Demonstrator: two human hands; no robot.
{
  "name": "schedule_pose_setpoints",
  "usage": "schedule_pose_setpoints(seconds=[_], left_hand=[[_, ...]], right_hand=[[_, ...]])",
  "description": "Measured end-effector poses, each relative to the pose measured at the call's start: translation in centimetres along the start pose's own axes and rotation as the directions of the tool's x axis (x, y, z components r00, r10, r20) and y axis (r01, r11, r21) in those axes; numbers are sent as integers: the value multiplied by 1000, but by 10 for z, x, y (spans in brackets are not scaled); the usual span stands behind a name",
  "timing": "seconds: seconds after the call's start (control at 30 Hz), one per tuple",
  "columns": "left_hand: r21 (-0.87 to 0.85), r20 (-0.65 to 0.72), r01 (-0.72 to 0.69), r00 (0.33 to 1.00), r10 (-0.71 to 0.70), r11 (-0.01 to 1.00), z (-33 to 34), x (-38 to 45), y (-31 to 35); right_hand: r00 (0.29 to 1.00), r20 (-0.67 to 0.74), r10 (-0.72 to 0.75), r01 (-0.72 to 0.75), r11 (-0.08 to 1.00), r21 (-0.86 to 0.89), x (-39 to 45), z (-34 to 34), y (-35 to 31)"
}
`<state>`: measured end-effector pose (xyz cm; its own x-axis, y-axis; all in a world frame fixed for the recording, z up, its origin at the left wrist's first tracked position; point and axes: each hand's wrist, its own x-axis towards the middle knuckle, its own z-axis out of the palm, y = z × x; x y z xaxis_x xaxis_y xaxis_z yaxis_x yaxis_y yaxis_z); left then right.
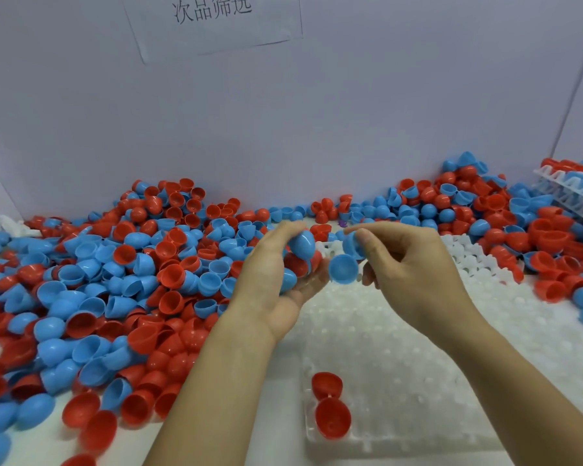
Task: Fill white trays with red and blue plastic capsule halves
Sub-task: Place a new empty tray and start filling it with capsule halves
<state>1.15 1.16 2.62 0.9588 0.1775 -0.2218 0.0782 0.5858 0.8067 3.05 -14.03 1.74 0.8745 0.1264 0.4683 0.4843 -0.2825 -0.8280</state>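
Note:
My left hand [276, 274] is raised over the table and cups a handful of capsule halves [300, 253], blue and red ones. My right hand [408, 264] pinches a blue capsule half [352, 243] between thumb and fingers. Another blue half [343, 269] sits just below it, between the two hands. Beneath both hands lies a white tray [401, 358] with rows of pegs. Two red halves [330, 403] stand on its near left corner.
A large heap of red and blue capsule halves [115, 280] covers the table on the left and along the back wall. More halves [535, 237] lie at the right. A stack of filled white trays [572, 186] stands at the far right. A paper sign [212, 15] hangs on the wall.

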Motion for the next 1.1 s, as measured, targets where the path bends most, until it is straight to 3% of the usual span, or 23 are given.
schedule_pose_setpoints(seconds=[0.2, 0.47, 0.73, 1.1], left_hand=[[353, 254, 82, 950, -180, 932, 1, -10, 1], [446, 241, 160, 926, -291, 880, -2, -13, 0], [592, 313, 76, 896, -316, 802, -3, -15, 1], [573, 301, 78, 906, -298, 816, 1, -13, -2]], right_hand=[[996, -76, 48, -42, 995, 90, 5, -7, 4], [986, -113, 124, -102, 978, 179, 7, -6, 10], [948, -209, 240, -142, 906, 400, 11, -7, 9], [971, -215, 105, -54, 971, 232, 9, 0, 10]])
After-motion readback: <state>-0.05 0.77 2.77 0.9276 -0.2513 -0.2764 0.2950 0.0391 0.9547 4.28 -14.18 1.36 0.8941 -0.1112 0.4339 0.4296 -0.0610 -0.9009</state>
